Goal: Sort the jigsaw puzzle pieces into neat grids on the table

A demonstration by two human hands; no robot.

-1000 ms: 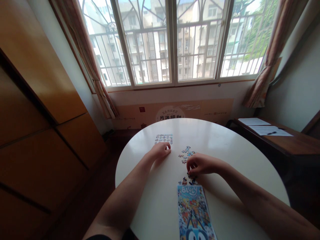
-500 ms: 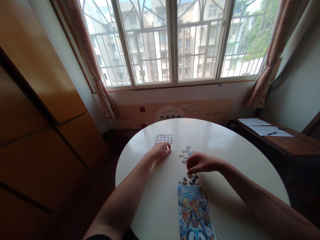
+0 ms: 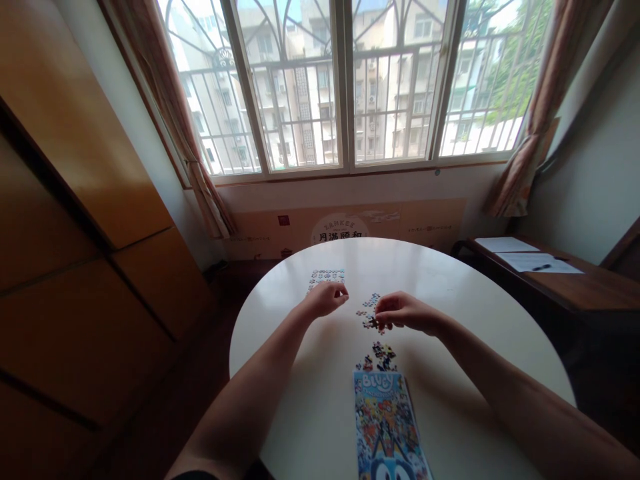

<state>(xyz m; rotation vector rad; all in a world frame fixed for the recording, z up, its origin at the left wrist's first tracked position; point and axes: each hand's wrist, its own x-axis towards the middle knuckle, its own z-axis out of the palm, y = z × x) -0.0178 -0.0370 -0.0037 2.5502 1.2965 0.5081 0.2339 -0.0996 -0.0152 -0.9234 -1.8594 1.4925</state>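
Observation:
My left hand (image 3: 328,299) hovers at the near edge of the laid-out rows of jigsaw pieces (image 3: 327,274). Its fingers are curled together, and whatever may be between them is too small to make out. Over a loose cluster of jigsaw pieces (image 3: 371,301) is my right hand (image 3: 404,311), its bent fingertips down among them and closed at a jigsaw piece. The hand covers part of this cluster. Nearer to me lies a second, darker heap of jigsaw pieces (image 3: 385,355), touching the top edge of a blue Bluey picture sheet (image 3: 387,420).
Everything lies on a round white table (image 3: 300,387). A dark wooden side table (image 3: 595,290) with papers (image 3: 540,262) and a pen stands to the right. Wooden cabinets (image 3: 145,280) are at left, and a barred window is ahead.
My right hand has moved away from me, from above the darker heap to the farther cluster. My left hand has shifted slightly right and away.

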